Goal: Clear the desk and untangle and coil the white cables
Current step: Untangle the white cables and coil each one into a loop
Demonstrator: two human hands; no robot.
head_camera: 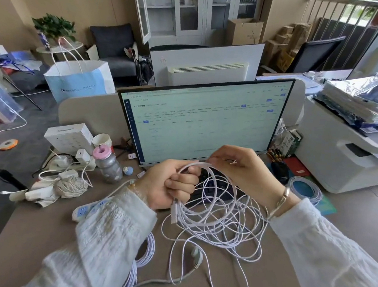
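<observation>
1. Head view, centre of the frame: the left hand (pixel 171 185) is clenched around a gathered bunch of loops of the white cables (pixel 213 222), with a plug end (pixel 174 214) hanging just below the fist.
2. The right hand (pixel 238 167) is raised in front of the monitor (pixel 203 119) and pinches one strand of the same bundle between thumb and fingertips, just beside the left fist.
3. Most of the tangle is seen spilling from the hands onto the bench (pixel 48 229) at lower centre; strands cross one another many times, and a small inline piece (pixel 197 256) lies among them near the bottom.
4. A second, already wound white bundle (pixel 145 253) is partly hidden under the left sleeve at lower left.
5. The step in hand is judged to be the freeing and winding of one strand onto the held loops.
6. The bunch in the left hand is best kept firmly gripped, so that finished loops are not lost while the strand is drawn.
7. The strand is better pulled gently and followed by the right hand to each crossing; a hard tug is likely to tighten knots.
8. The loose plug end is best threaded back through crossings instead of dragging whole loops.
9. Loops of even size are advised, laid side by side in the fist.
10. The keyboard (pixel 214 186) behind the tangle and the bottle (pixel 108 164) at centre left are near enough to be snagged or knocked, so the cable is best kept low over the bare bench.
</observation>
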